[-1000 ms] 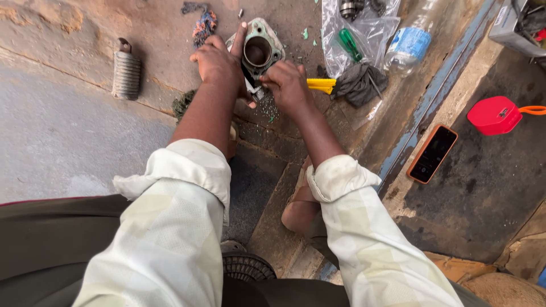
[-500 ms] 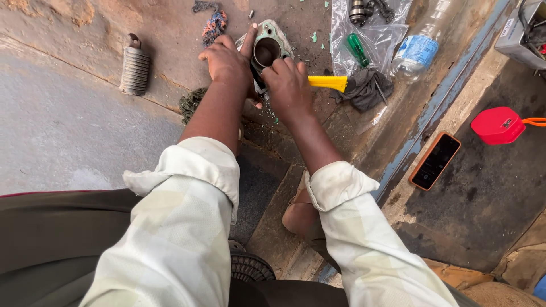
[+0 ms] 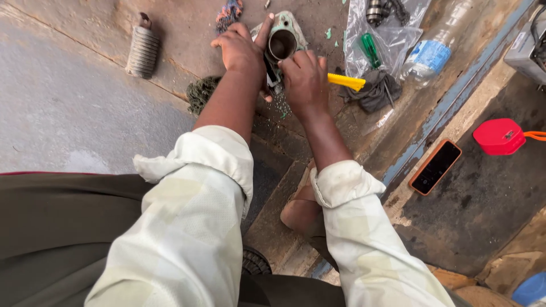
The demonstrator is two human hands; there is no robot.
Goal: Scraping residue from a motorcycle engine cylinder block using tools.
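A rough concrete floor (image 3: 85,113), stained and gritty, steps down toward a darker patch where a phone (image 3: 435,166) and a red box (image 3: 500,136) lie. On the upper level the left hand (image 3: 242,51) is clamped around the side of a metal engine cylinder (image 3: 282,42) with a round bore, thumb and fingers pinning it to the floor. The right hand (image 3: 304,79) is fisted on a yellow-handled tool (image 3: 346,82), its handle poking out to the right of the fist; the working end is hidden under the hand, so whether it is a blade or scraper cannot be told. Green flecks (image 3: 278,105) are scattered just below the grip, seemingly scraped off the greenish face of the part.

Beyond the right fist lie a dark rag (image 3: 372,94), a clear plastic bag (image 3: 392,34) with a green screwdriver (image 3: 369,50) on it, and a plastic bottle (image 3: 429,57). Left of the holding hand sit a scouring pad (image 3: 199,94) and, farther off, a ribbed footpeg (image 3: 142,51).

To scrape well, the tool should probably stay low and flat against the mating face, with short strokes away from the holding fingers, and the cylinder kept firmly seated so that it does not rock
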